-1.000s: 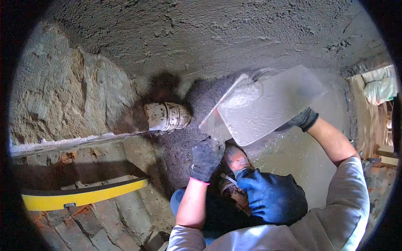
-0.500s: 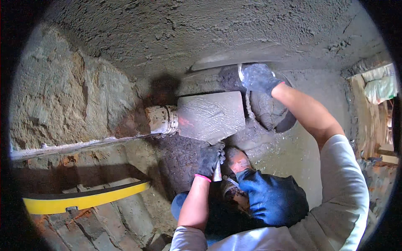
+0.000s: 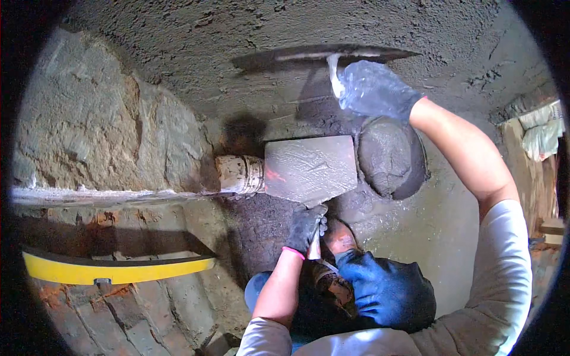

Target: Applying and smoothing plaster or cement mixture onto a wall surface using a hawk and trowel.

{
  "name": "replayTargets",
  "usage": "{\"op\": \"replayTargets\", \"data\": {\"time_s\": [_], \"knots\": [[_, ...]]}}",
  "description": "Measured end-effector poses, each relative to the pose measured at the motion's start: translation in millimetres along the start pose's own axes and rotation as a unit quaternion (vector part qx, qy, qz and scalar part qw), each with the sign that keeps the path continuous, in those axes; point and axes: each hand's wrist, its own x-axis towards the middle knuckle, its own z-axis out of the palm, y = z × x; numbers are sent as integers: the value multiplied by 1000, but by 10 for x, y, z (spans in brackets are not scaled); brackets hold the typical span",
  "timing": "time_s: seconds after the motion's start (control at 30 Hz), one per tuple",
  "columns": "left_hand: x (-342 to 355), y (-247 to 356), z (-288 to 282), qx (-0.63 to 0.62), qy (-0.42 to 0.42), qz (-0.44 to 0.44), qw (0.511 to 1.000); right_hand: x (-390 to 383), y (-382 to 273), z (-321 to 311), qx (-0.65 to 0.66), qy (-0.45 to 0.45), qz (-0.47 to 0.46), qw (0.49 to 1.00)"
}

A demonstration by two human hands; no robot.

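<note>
My right hand (image 3: pixel 377 89), in a dark glove, is closed on the white handle of a plastering trowel (image 3: pixel 333 74). The trowel's long blade lies edge-on against the grey mortared wall (image 3: pixel 196 44). Below, my gloved left hand (image 3: pixel 307 228) grips the pale handle of a flat hawk (image 3: pixel 312 169), whose broad plate is smeared with wet mortar. Just right of the hawk stands a round tub (image 3: pixel 420 172) with a mound of grey mortar (image 3: pixel 386 155) in it. The left hand's fingers partly hide the joint of handle and plate.
A yellow spirit level (image 3: pixel 119 270) rests at the lower left, by brickwork (image 3: pixel 124 320). Left of the hawk is a mortar-spattered pale cylinder (image 3: pixel 240 173). Rough bare wall (image 3: pixel 89 118) rises farther left. My bent legs (image 3: pixel 386 291) are below the tub. A pale bag (image 3: pixel 540 133) sits at far right.
My right hand and the trowel have moved up the wall, away from the tub. The left hand still grips the hawk; the whole view has shifted slightly.
</note>
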Motion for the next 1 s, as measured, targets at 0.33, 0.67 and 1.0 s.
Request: {"op": "replayTargets", "data": {"time_s": [0.33,0.67,1.0], "knots": [[7,-23,-112,-14,15,0,1000,228,-877,593,-383,108,22,917],[-100,74,-162,18,37,4,999,709,-814,565,-240,-17,-18,970],[-45,-18,-220,19,37,37,998,-62,-142,309,-147,53,55,986]]}}
